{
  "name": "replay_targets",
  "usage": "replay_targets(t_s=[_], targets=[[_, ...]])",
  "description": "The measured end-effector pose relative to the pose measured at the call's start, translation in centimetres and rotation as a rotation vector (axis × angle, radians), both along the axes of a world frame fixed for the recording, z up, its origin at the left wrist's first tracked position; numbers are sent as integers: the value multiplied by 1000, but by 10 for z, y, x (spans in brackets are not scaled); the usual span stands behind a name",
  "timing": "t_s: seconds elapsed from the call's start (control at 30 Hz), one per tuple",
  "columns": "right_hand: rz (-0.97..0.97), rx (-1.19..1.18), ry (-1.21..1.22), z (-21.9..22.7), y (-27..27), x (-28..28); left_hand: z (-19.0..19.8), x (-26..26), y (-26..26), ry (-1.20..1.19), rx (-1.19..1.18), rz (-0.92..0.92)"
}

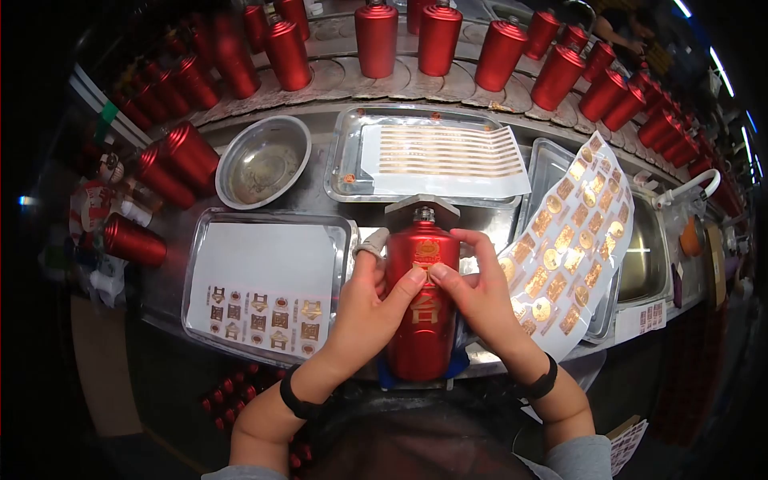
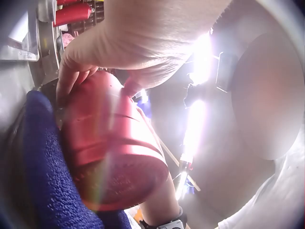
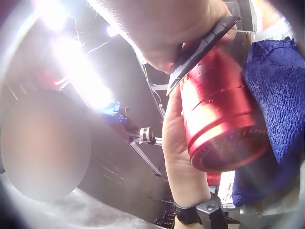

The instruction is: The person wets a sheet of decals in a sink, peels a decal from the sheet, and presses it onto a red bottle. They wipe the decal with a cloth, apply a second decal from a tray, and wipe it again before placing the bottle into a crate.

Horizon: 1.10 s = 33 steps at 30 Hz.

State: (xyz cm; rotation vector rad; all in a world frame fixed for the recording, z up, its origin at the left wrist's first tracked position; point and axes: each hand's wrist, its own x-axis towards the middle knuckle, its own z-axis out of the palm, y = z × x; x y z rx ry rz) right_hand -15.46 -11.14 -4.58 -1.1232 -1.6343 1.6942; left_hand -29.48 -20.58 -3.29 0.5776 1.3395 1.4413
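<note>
A glossy red bottle [image 1: 420, 352] with gold characters [image 1: 424, 309] stands out in the middle of the head view, its neck pointing away toward a grey metal rest [image 1: 400, 211]. My left hand [image 1: 368, 300] grips its left side, with a pale wrap [image 1: 372, 242] on one finger. On the other side my right hand [image 1: 486, 302] holds it too. Both thumbs press side by side on the front, just below a small gold emblem [image 1: 428, 249]. Under the bottle lies a blue cloth [image 3: 279, 95]. A dark flat strip [image 3: 205, 50] crosses the right hand in the right wrist view.
A tray [image 1: 192, 308] with gold stickers is at left, a metal bowl [image 1: 264, 164] behind it. Another tray [image 1: 344, 120] carries gold-striped sheets. A curling sticker sheet [image 1: 572, 260] lies right, before a sink [image 1: 644, 264]. Red bottles [image 1: 376, 44] line the conveyor [image 1: 336, 92] behind.
</note>
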Motion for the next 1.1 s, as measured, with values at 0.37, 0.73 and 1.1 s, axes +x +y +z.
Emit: replay_targets(t_s=[0.37,0.73,1.1], targets=[[19,-50,2,-2,12,-3,-5,-3,11,69,2,14],[-336,-637,150,-5,59,35,4,-1,-21,3,-31,-124],[406,853,1,55,-2,12,-8,3,-37,94,22,-118]])
